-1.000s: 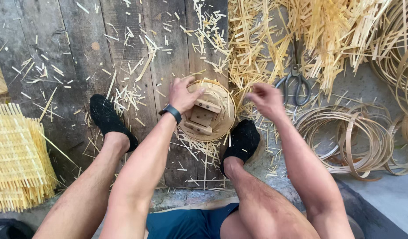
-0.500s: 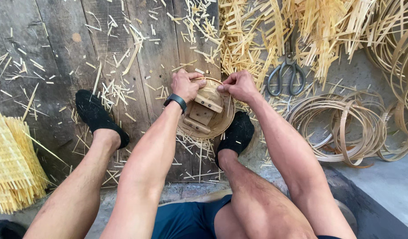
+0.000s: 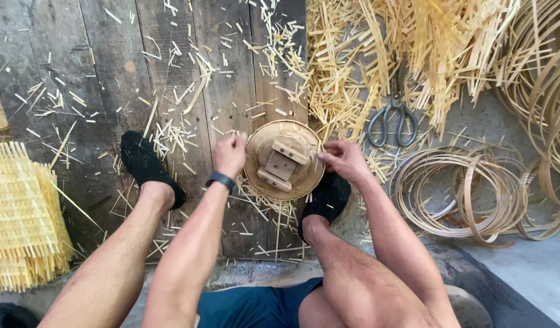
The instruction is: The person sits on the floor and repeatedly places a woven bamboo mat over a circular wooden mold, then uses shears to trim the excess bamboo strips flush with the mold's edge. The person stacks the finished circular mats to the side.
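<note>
Seemingly mid-weave — left hand (image 3: 230, 155) and right hand (image 3: 345, 160) both pinch the round bamboo form (image 3: 284, 160) at its rim; next, careful strip tucking

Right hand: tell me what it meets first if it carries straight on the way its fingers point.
The right hand points left, already at the rim of the round bamboo piece; that comes first, probably the wooden block next.
</note>
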